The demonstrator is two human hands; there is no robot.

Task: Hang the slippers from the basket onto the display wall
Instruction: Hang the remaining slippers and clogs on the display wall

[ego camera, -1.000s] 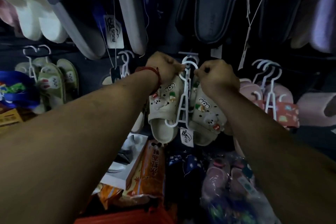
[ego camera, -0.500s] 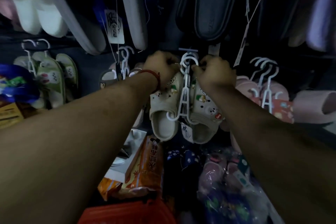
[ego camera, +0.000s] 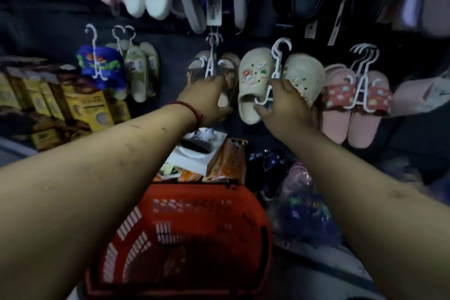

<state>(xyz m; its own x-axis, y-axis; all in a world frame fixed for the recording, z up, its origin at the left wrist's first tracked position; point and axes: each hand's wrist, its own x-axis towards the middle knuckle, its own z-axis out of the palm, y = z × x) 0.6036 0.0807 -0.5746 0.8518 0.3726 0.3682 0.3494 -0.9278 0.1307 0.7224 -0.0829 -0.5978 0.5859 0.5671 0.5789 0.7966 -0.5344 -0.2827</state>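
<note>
A beige pair of slippers (ego camera: pixel 253 80) with small charms hangs on a white hanger (ego camera: pixel 280 56) hooked to the dark display wall (ego camera: pixel 170 61). My right hand (ego camera: pixel 285 107) lies against the lower part of this hanger and the right slipper, fingers loosely spread. My left hand (ego camera: pixel 209 97) reaches to the brownish pair (ego camera: pixel 226 66) hanging just left of it, fingers extended and touching it. The red basket (ego camera: pixel 194 192) sits below between my forearms; its inside is blurred.
More pairs hang along the wall: pink slippers (ego camera: pixel 353 105) at right, green ones (ego camera: pixel 141 73) and a blue pair (ego camera: pixel 102 66) at left, larger ones above. Yellow boxes (ego camera: pixel 80 107) stand at left. Orange packets (ego camera: pixel 229 161) and bagged slippers (ego camera: pixel 306 207) lie behind the basket.
Both hands have let go of the hanger's hook and dropped lower. The beige pair now hangs by itself. The view has tilted down, showing the red basket.
</note>
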